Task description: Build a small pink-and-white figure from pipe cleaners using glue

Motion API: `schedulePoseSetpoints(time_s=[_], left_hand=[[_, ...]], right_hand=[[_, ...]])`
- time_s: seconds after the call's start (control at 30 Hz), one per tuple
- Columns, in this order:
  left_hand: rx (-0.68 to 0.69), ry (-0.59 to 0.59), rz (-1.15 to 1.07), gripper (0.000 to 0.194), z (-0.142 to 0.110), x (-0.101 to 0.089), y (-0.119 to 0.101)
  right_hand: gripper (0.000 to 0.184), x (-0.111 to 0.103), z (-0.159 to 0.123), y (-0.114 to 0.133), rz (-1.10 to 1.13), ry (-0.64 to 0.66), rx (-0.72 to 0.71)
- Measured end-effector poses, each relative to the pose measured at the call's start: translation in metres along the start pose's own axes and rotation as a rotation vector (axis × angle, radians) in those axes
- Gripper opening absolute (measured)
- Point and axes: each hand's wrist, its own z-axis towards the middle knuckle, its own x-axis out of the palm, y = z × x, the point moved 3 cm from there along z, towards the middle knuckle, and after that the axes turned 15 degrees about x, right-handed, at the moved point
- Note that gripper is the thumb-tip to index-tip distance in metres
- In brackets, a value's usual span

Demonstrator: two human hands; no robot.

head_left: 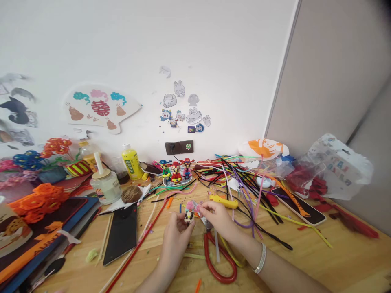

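Between thumb and fingers, my left hand (pixel 179 230) grips a small figurine (pixel 189 215) with a yellow, black and white body and pink on top. My right hand (pixel 215 217) pinches a small pink piece (pixel 198 207) against the figurine's upper right side; its exact shape is too small to make out. Below my right wrist lie scissors with red handles (pixel 210 270). Just beyond my hands rests a yellow-handled tool (pixel 224 201). Three similar figurines in coloured hats (pixel 176 173) stand on a small tray at the back.
Loose pipe cleaners (pixel 244 191) sprawl across the back right. A tablet (pixel 121 232), a lidded glass jar with a straw (pixel 106 187) and a yellow bottle (pixel 130 162) stand or lie to the left. At the right are a phone (pixel 305 209) and a plastic bag (pixel 339 169).
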Motion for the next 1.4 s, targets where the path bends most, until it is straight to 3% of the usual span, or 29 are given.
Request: schedulePoseSetpoints(time_s=[0.43, 0.63, 1.1, 1.27, 1.4], left_hand=[[0.015, 0.039, 0.031, 0.029, -0.001, 0.000, 0.000], [0.027, 0.058, 0.069, 0.027, -0.001, 0.000, 0.002], [0.106, 0.128, 0.137, 0.021, -0.001, -0.001, 0.000], [0.101, 0.057, 0.227, 0.025, 0.011, -0.014, -0.006], [0.129, 0.053, 0.556, 0.024, 0.031, -0.039, -0.009]], right_hand=[[0.019, 0.001, -0.002, 0.002, -0.086, -0.042, 0.006], [0.019, 0.001, -0.002, 0.002, -0.028, -0.025, 0.073], [0.022, 0.003, -0.005, 0.000, -0.018, -0.041, 0.080], [0.022, -0.003, -0.003, 0.003, -0.013, -0.025, 0.042], [0.023, -0.011, -0.001, 0.004, -0.034, -0.101, 0.024]])
